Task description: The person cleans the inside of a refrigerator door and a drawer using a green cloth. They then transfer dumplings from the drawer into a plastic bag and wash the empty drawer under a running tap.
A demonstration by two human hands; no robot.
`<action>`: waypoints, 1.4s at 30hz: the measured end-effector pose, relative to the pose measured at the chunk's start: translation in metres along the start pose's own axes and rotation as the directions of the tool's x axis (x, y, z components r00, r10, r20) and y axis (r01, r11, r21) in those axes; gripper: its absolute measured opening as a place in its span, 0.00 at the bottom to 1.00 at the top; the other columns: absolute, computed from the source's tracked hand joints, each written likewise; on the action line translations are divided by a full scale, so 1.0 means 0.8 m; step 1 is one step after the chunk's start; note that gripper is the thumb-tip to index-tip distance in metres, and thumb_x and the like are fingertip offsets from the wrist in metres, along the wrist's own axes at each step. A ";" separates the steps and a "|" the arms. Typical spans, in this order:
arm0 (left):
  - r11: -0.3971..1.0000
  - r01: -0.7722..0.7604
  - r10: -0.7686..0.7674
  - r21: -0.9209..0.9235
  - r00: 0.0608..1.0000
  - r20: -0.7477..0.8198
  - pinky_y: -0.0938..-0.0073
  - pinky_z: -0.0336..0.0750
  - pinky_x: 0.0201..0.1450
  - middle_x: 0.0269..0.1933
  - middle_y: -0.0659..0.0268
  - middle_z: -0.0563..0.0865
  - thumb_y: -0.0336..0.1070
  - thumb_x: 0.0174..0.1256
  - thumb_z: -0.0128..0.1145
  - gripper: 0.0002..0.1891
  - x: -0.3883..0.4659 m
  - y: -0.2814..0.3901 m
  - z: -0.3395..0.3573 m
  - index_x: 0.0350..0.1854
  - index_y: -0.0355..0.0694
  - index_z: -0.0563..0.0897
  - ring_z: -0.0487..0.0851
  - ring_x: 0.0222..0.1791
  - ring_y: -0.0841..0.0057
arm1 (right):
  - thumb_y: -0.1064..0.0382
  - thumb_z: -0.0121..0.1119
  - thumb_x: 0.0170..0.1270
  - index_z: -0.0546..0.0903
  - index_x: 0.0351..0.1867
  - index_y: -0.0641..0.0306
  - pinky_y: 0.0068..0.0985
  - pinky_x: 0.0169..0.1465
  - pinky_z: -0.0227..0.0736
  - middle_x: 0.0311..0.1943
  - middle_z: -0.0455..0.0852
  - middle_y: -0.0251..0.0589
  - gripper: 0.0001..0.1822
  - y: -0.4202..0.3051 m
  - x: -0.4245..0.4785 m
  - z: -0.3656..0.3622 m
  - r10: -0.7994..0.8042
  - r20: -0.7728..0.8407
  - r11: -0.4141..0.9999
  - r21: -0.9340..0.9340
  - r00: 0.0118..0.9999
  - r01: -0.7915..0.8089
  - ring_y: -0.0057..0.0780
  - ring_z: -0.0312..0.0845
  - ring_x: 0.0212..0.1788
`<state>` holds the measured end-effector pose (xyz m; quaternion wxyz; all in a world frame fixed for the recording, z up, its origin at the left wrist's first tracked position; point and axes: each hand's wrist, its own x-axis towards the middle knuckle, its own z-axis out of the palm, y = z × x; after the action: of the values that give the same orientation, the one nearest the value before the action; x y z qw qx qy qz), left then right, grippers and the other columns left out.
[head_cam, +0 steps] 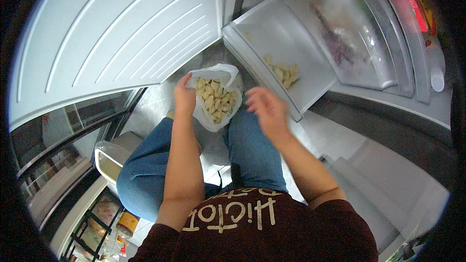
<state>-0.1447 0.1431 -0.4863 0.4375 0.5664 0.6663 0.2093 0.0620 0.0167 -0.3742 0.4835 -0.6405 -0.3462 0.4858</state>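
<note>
My left hand [185, 96] grips the left rim of a white plastic bag [209, 125] between my knees. The bag's mouth gapes, showing many pale dumplings [214, 98] inside. To the right of the bag, my right hand [269, 111] is blurred, with its fingers loosely apart and nothing visible in them. It is just in front of a pulled-out freezer drawer [305, 43] of clear plastic. A small heap of loose dumplings [285, 74] lies in that drawer near its front wall, and part of the heap is hidden behind the wall.
At the upper left stands the ribbed inner side of an open freezer door [145, 18]. Another clear drawer [364, 32] with wrapped contents is above the pulled-out one. Behind my left knee are a white-rimmed bin [109, 165] and a jar [128, 222] beside a black rack [89, 222].
</note>
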 end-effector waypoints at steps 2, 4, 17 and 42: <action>1.000 0.010 -0.010 0.005 1.000 0.020 0.70 0.73 0.54 0.51 0.50 0.83 0.18 0.47 0.48 0.27 0.004 0.001 -0.002 0.55 0.37 0.80 0.82 0.50 0.59 | 0.62 0.51 0.69 0.79 0.46 0.62 0.16 0.36 0.70 0.34 0.83 0.33 0.11 -0.049 0.027 -0.044 -0.123 -0.261 0.979 -0.190 0.958 0.074 0.15 0.75 0.35; 0.997 -0.060 0.059 0.056 0.998 0.020 0.70 0.72 0.54 0.52 0.50 0.82 0.18 0.46 0.48 0.28 0.006 0.000 0.001 0.55 0.37 0.80 0.82 0.50 0.59 | 0.64 0.50 0.67 0.80 0.45 0.63 0.28 0.38 0.74 0.33 0.83 0.42 0.10 -0.045 0.085 -0.094 -0.167 -0.301 0.960 -0.268 0.939 0.085 0.31 0.80 0.32; 0.998 -0.065 0.064 0.015 0.996 0.062 0.79 0.74 0.37 0.48 0.59 0.85 0.18 0.46 0.46 0.30 0.014 -0.009 0.012 0.58 0.39 0.78 0.80 0.31 0.78 | 0.39 0.52 0.61 0.62 0.69 0.54 0.41 0.63 0.64 0.64 0.68 0.50 0.38 0.227 0.243 -0.179 0.510 -0.098 0.350 -0.884 0.854 -0.310 0.50 0.64 0.64; 0.994 -0.097 0.091 0.046 0.988 0.123 0.75 0.73 0.47 0.52 0.53 0.83 0.18 0.48 0.46 0.29 0.012 0.017 0.031 0.58 0.33 0.76 0.82 0.41 0.70 | 0.29 0.54 0.56 0.75 0.57 0.42 0.42 0.52 0.73 0.59 0.77 0.31 0.32 0.127 0.219 -0.134 0.918 0.249 0.393 -0.474 0.308 -0.788 0.34 0.74 0.56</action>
<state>-0.1163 0.1504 -0.4927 0.4519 0.6201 0.6162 0.1778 0.2127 0.1169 -0.5150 -0.0441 -0.6411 -0.1169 0.7572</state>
